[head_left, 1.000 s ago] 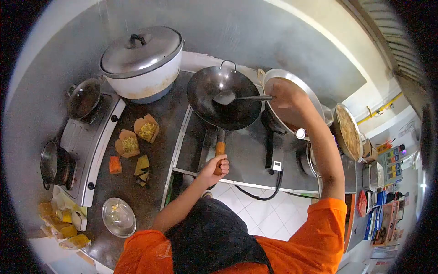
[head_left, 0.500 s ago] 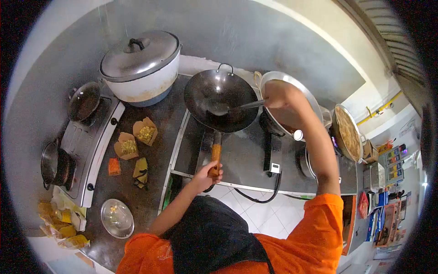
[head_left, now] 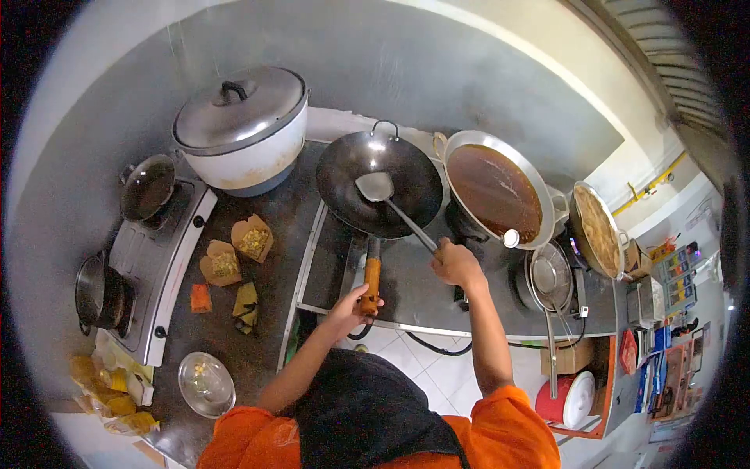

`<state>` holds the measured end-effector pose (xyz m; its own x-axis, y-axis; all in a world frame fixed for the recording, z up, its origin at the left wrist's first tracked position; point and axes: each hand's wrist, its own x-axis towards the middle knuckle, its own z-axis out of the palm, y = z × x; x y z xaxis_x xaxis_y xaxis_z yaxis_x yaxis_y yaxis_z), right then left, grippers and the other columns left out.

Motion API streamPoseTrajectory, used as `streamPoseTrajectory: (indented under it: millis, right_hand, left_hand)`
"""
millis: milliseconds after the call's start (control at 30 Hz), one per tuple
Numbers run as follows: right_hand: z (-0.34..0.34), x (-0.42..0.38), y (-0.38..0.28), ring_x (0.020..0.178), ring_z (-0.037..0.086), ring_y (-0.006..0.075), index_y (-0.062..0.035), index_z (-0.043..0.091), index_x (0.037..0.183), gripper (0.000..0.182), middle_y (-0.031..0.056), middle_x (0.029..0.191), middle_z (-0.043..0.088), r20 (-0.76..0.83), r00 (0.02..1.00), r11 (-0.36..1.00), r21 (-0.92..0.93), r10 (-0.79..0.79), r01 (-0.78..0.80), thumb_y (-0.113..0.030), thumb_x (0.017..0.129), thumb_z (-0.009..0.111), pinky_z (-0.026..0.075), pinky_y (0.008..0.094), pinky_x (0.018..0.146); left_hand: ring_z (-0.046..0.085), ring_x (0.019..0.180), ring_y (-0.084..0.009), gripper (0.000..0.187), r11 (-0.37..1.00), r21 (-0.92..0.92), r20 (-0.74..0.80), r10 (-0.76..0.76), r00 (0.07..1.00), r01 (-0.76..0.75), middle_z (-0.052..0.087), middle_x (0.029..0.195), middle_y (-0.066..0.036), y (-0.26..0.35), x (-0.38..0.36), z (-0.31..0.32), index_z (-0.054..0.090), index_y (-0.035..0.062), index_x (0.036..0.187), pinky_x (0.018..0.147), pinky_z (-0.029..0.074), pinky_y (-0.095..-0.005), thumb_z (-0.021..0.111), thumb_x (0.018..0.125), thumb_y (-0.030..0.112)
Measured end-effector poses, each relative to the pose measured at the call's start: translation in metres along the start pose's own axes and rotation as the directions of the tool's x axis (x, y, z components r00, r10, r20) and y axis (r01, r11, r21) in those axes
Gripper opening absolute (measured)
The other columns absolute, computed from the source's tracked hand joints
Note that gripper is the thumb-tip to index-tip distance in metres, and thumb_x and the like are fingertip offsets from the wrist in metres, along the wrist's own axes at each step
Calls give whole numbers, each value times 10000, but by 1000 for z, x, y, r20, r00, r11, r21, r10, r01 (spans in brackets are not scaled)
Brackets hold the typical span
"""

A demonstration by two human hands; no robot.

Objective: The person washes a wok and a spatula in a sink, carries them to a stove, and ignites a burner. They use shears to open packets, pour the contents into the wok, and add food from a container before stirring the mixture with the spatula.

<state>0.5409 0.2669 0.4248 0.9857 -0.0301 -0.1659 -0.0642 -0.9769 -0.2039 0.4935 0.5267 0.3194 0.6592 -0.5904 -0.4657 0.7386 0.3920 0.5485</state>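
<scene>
A dark wok (head_left: 344, 176) with a wooden handle (head_left: 373, 277) sits on the stove at the centre. My left hand (head_left: 353, 313) is closed around the lower end of that handle. A metal spatula (head_left: 406, 221) slants from inside the wok to my right hand (head_left: 458, 264), which is wrapped around its shaft. The spatula's broad head lies over the wok's dark inner surface. Just right of the wok stands a wide pan of brown liquid (head_left: 496, 187).
A large lidded pot (head_left: 254, 160) stands back left. Two open food boxes (head_left: 251, 238) and a metal plate (head_left: 206, 384) rest on the left counter beside a two-burner stove (head_left: 148, 270). Further right are a strainer (head_left: 551, 277) and a pan of pale brown contents (head_left: 598, 233).
My right hand has moved down and left, away from above the brown liquid. The spatula now slants down-right from the wok, its head turned up into view. My left hand stays on the handle.
</scene>
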Motion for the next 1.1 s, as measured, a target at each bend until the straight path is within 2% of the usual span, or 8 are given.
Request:
streamPoseTrajectory:
  millis: [233,333,400,533,733,833,933,1100]
  right_hand:
    - [35,-2,7,908,602,431,0,489,1194,458,270,906,631,73,997,1000,25,11,-13,-226,813,604,483,481,775]
    - [32,-1,3,916,618,403,-71,485,1274,489,248,917,642,-3,1000,999,29,14,-14,-217,817,583,494,469,786]
    - [-18,-10,-9,898,638,374,-122,547,1239,459,220,903,657,69,993,987,-135,95,-85,-168,783,573,513,455,770]
    - [-141,-27,-27,836,658,353,-108,707,895,229,181,842,673,40,991,866,-493,126,-90,-134,707,579,537,444,701]
    - [-169,17,-51,818,660,343,-55,701,828,200,174,822,673,-4,998,831,-554,-67,54,-138,701,571,538,442,687]
    - [-125,73,-35,816,665,342,-15,685,836,249,187,809,669,121,984,842,-509,-132,176,-171,645,650,542,427,692]
    - [-168,61,-63,886,638,355,-56,686,896,238,183,940,657,330,898,764,-483,-292,427,-159,735,543,514,431,760]
    - [-217,36,-95,798,635,364,-65,685,863,232,173,862,657,94,993,837,-547,73,-10,-155,671,592,504,427,656]
  left_hand:
    - [588,785,-157,370,1000,20,52,-12,999,11,619,947,-72,1,12,3,532,71,1088,632,479,-297,483,940,407]
    - [565,734,-145,341,977,-214,123,15,992,12,588,868,-46,3,25,12,522,64,1084,614,464,-270,485,948,375]
    - [517,668,-126,239,929,-366,141,-8,990,59,528,768,-16,2,35,10,520,74,1001,580,422,-249,565,918,293]
    - [482,635,-117,215,945,-328,98,21,995,13,491,735,-8,-4,34,9,509,68,991,567,408,-248,595,901,243]
    - [486,639,-122,229,938,-346,79,35,996,-5,496,736,-10,14,4,31,492,53,998,570,407,-255,594,901,234]
    - [502,656,-128,238,957,-290,90,31,995,-3,507,745,-18,7,10,20,490,52,1016,584,421,-267,582,909,243]
    - [536,675,-134,244,988,-134,80,93,992,-82,552,791,-29,5,9,15,516,66,1051,614,466,-252,540,932,278]
    - [595,753,-223,456,975,-211,37,-61,997,68,607,878,-102,-10,-5,-1,518,39,1090,684,499,-366,385,960,456]
